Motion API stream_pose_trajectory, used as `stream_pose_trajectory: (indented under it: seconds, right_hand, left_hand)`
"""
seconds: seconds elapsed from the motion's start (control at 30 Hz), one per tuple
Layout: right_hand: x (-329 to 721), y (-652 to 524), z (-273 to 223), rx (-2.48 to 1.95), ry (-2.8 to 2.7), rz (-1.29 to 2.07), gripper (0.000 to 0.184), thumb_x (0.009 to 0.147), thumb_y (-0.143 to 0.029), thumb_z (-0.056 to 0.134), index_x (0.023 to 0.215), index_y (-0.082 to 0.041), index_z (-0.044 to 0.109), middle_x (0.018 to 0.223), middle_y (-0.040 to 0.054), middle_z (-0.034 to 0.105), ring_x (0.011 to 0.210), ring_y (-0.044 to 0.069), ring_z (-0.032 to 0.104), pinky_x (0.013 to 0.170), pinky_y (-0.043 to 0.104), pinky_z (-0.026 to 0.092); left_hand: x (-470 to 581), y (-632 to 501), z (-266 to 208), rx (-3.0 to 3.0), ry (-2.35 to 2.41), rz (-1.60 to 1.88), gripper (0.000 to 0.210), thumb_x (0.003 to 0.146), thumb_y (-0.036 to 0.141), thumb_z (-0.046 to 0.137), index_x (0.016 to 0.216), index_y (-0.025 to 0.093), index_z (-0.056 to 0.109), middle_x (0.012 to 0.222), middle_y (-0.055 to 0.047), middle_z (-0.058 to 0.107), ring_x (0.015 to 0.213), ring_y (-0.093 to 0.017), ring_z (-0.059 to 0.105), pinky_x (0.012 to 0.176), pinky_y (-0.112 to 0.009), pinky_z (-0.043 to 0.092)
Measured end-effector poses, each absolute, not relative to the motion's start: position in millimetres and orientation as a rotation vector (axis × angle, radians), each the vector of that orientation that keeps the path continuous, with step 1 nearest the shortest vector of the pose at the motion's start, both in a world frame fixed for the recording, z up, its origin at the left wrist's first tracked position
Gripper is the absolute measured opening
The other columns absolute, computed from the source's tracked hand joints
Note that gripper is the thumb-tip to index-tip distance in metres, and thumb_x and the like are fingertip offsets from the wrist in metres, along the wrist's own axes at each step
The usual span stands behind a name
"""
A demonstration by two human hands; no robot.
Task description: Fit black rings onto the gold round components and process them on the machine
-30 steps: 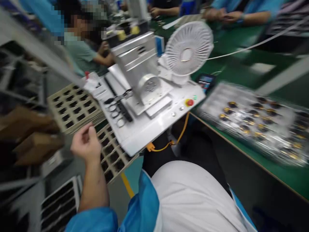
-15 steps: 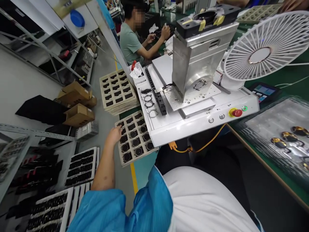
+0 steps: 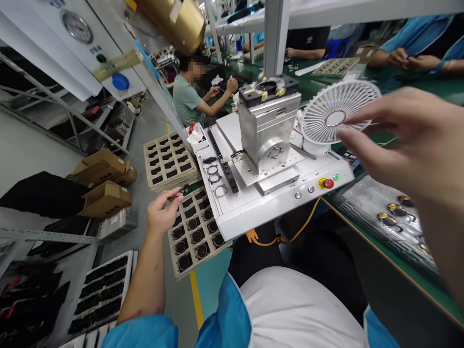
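My left hand (image 3: 164, 209) is closed, with thumb and fingers pinching a small dark watch case (image 3: 184, 189). It is held just above the far left corner of a beige tray (image 3: 188, 227). Round watch cases sit in that tray's nearer pockets, while several farther pockets show only dark inserts. My right hand (image 3: 406, 140) is raised close to the camera at the right. Its thumb and forefinger are apart with nothing between them, and it partly covers the white fan (image 3: 335, 118) behind it.
A metal fixture (image 3: 268, 130) stands on a white machine (image 3: 253, 215) with a red stop button (image 3: 328, 183). Loose rings (image 3: 214, 178) lie on its left side. Gold-coloured round parts (image 3: 397, 209) rest in a clear tray at right. Stacked trays (image 3: 170, 159) and a seated person (image 3: 188, 96) are beyond.
My left hand has lifted from the tray and now holds the watch case above it. My right hand has come into view at the right. The camera view has shifted.
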State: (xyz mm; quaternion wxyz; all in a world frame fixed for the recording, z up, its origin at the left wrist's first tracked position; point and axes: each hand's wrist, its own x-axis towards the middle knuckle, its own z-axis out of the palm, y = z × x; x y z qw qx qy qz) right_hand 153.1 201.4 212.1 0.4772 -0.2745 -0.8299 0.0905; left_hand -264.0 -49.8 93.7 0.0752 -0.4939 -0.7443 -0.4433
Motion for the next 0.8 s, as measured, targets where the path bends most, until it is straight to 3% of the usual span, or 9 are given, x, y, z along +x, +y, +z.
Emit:
stream_pose_trajectory:
  seconds: [0.07, 0.17, 0.23, 0.4, 0.53, 0.8]
  right_hand:
    - [121, 219, 237, -0.569, -2.076, 0.199, 0.018, 0.092, -0.033, 0.076, 0.104, -0.02, 0.076, 0.109, 0.0098, 0.07, 0.091, 0.023, 0.07, 0.076, 0.038, 0.06]
    - [70, 249, 271, -0.442, -2.23, 0.201, 0.024, 0.089, -0.02, 0.075, 0.113, -0.016, 0.075, 0.125, 0.0138, 0.067, 0.118, 0.028, 0.064, 0.103, 0.043, 0.055]
    - [45, 266, 288, -0.42, -2.354, 0.256, 0.029, 0.087, -0.018, 0.076, 0.116, -0.017, 0.075, 0.125, 0.0112, 0.069, 0.122, 0.03, 0.063, 0.11, 0.046, 0.051]
    - [22, 296, 306, -0.464, -2.525, 0.478, 0.025, 0.084, -0.025, 0.084, 0.108, -0.02, 0.08, 0.103, 0.0059, 0.074, 0.108, 0.03, 0.069, 0.105, 0.048, 0.052]
    - [24, 313, 310, -0.436, -2.572, 0.464, 0.022, 0.081, -0.026, 0.087, 0.102, -0.021, 0.082, 0.096, 0.0034, 0.073, 0.106, 0.03, 0.069, 0.103, 0.048, 0.052]
    - [35, 308, 315, -0.372, -2.481, 0.458, 0.03, 0.081, -0.031, 0.086, 0.108, -0.019, 0.079, 0.105, 0.0056, 0.075, 0.109, 0.028, 0.068, 0.103, 0.046, 0.054]
  left_hand:
    - [-244, -33, 116, -1.639, -2.001, -1.434, 0.03, 0.09, 0.038, 0.075, 0.114, 0.021, 0.077, 0.092, -0.006, 0.077, 0.081, -0.019, 0.072, 0.079, -0.035, 0.061]
    - [-219, -13, 147, -1.78, -1.808, -1.496, 0.031, 0.091, 0.028, 0.075, 0.122, 0.023, 0.074, 0.093, -0.004, 0.076, 0.083, -0.016, 0.071, 0.079, -0.031, 0.06]
    - [-207, -4, 165, -1.83, -1.75, -1.494, 0.033, 0.092, 0.025, 0.075, 0.125, 0.024, 0.073, 0.095, -0.003, 0.075, 0.086, -0.016, 0.071, 0.081, -0.032, 0.059]
    - [-195, 19, 208, -1.868, -1.598, -1.336, 0.022, 0.094, 0.023, 0.071, 0.116, 0.025, 0.075, 0.097, -0.003, 0.075, 0.085, -0.016, 0.07, 0.075, -0.03, 0.057]
    - [-193, 54, 242, -1.942, -1.399, -1.166, 0.019, 0.096, 0.023, 0.068, 0.114, 0.024, 0.076, 0.103, -0.004, 0.077, 0.09, -0.017, 0.072, 0.082, -0.031, 0.058]
    - [-186, 146, 287, -2.215, -1.304, -1.001, 0.018, 0.097, 0.033, 0.064, 0.098, 0.019, 0.076, 0.1, -0.007, 0.075, 0.094, -0.021, 0.069, 0.089, -0.037, 0.055]
